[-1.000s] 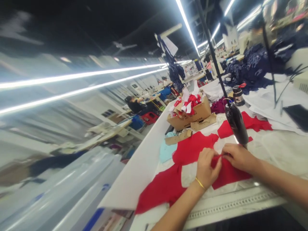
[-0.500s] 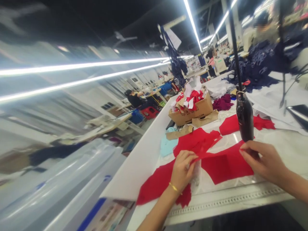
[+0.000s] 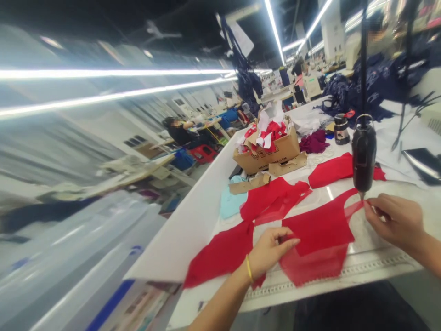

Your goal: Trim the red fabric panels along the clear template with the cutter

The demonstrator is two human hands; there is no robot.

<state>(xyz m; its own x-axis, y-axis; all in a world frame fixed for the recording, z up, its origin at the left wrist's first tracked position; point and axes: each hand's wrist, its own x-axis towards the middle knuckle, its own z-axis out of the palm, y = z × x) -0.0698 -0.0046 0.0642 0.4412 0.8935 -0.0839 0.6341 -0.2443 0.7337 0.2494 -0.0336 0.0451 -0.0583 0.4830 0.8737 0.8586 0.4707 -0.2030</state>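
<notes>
- The left hand (image 3: 267, 250), a gold bangle at its wrist, lies near the front edge of the white surface (image 3: 193, 239); its grip is pressed together, pinching the left edge of a sheer red fabric piece (image 3: 319, 230).
- The right hand (image 3: 394, 220) is well apart from it on the right, its grip pinched on the narrow right tip of the same piece, which is stretched flat between the two hands and hangs a little over the ruled strip at the surface's front edge.
- Just above the right hand's fingertips hangs a black tool (image 3: 363, 154) on a dark pole, its point close to the red tip.
- To the left of the held piece lie more red cut pieces (image 3: 223, 253), and a pale blue piece (image 3: 230, 204) lies beside them.
- Farther back sits a cardboard box (image 3: 275, 154) stuffed with red and white scraps, with loose cardboard templates (image 3: 250, 184) in front of it.
- Behind it are a purple scrap (image 3: 312, 142) and a heap of navy cloth (image 3: 375, 87).
- In the distance, other people sit at workstations under long ceiling lights.
</notes>
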